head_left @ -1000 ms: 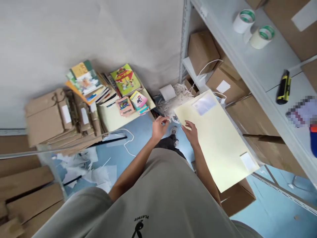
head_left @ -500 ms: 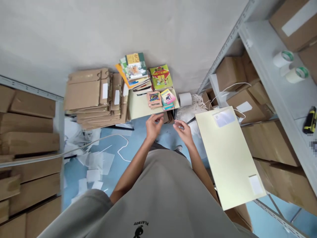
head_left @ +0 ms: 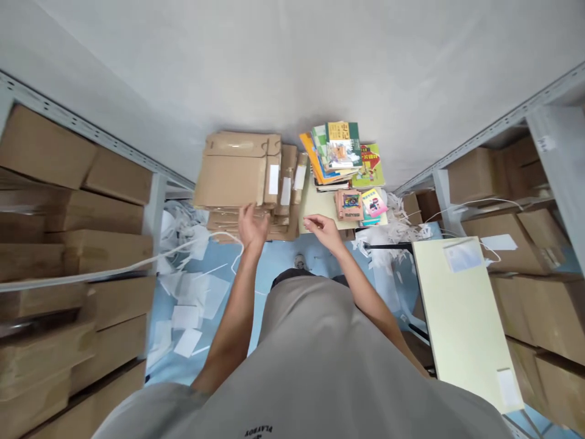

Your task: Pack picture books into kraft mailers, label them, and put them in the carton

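Observation:
My left hand (head_left: 253, 227) is over the front edge of a stack of flattened cardboard boxes (head_left: 234, 177), fingers apart and holding nothing. Whether its fingertips touch the cardboard, I cannot tell. My right hand (head_left: 323, 231) hovers by the front edge of a pale yellow table (head_left: 315, 210), loosely curled with a gap between thumb and finger and nothing in it. On that table, right of the boxes, a pile of books (head_left: 342, 146) leans unevenly. Beside it lie a green book (head_left: 369, 167), a small stack of brown booklets (head_left: 350, 205) and a pink and yellow booklet (head_left: 373, 203).
Shelves of cardboard boxes stand at the left (head_left: 107, 256) and right (head_left: 548, 305). A second pale table (head_left: 466, 323) is at my right. Paper scraps (head_left: 187, 317) litter the blue floor, and a white cable (head_left: 137, 268) crosses at the left.
My view has swung left, so the tables and books appear further right. My left hand has moved left from the table's front to the flattened boxes; the right hand has also shifted left.

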Motion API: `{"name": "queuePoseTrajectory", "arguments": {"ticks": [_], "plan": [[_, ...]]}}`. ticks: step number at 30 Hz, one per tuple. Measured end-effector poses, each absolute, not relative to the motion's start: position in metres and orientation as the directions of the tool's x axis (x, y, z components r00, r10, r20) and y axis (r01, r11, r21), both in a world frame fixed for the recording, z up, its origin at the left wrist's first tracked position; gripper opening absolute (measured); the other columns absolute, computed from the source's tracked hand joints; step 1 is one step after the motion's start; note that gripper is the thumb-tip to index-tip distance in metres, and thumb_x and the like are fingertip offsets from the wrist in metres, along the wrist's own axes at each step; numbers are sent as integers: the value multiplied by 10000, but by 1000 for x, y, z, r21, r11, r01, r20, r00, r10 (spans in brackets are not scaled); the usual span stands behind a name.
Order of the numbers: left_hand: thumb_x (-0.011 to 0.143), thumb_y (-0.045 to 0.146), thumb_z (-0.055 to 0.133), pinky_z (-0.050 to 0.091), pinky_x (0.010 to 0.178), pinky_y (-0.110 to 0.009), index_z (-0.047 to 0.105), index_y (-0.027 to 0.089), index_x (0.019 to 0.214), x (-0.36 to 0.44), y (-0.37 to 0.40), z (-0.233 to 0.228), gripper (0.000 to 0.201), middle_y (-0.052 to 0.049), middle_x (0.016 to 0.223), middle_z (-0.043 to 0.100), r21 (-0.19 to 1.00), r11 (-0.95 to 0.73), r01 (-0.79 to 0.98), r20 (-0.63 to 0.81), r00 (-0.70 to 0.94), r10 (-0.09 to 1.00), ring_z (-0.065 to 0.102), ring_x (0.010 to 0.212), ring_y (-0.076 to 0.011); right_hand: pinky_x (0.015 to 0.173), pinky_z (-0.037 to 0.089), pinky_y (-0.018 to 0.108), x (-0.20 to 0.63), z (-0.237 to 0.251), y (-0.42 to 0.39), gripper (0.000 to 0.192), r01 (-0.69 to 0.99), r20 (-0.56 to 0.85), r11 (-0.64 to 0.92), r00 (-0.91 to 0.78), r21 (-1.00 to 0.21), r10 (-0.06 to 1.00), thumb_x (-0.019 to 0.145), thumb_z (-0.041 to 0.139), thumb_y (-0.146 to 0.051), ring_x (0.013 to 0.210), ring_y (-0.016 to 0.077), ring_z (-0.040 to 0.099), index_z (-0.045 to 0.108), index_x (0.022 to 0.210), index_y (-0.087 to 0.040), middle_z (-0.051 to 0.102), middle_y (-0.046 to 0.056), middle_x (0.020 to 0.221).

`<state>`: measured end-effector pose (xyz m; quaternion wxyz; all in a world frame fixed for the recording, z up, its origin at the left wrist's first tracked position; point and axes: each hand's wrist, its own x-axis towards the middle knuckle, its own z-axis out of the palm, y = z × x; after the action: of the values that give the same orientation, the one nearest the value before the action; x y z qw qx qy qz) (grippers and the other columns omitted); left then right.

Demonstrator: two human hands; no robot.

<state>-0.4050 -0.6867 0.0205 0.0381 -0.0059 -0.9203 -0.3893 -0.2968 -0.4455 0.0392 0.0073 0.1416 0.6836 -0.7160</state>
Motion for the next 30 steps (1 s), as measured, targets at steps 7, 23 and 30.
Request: {"name": "queuePoseTrajectory", "arguments": {"ticks": [7, 23, 30], "plan": [[971, 234, 670, 180, 1503, -618, 521, 9, 1752, -467, -727, 10, 826, -285, 1856, 471, 558, 810, 180, -70, -962, 263, 354, 1808, -411, 1007, 693, 444, -339, 36, -499, 697, 268, -281, -101, -948, -958, 148, 811, 886, -878, 979, 277, 841, 881, 1079, -235, 898, 94, 1052], [1157, 710, 561, 637, 1115, -442, 742, 219, 937, -486, -750, 121, 568, -81, 893, 736, 839, 497, 220, 481, -725, -492, 784, 1012, -277, 1036, 709, 487, -368, 80, -485, 736, 177, -202, -108, -934, -978, 295, 804, 869, -913, 1099, 308, 853, 876, 1127, -252, 907, 102, 1138], [1118, 746, 667, 566, 746, -266, 397, 252, 708, -468, -671, 182, 696, 44, 699, 336, 856, 305, 417, 504, -802, -319, 490, 712, -147, 1218, 635, 546, -305, 132, -375, 515, -2, 119, 165, -700, -986, 704, 1009, 810, -697, 1348, 335, 783, 852, 1289, -267, 854, 136, 1386]]}}
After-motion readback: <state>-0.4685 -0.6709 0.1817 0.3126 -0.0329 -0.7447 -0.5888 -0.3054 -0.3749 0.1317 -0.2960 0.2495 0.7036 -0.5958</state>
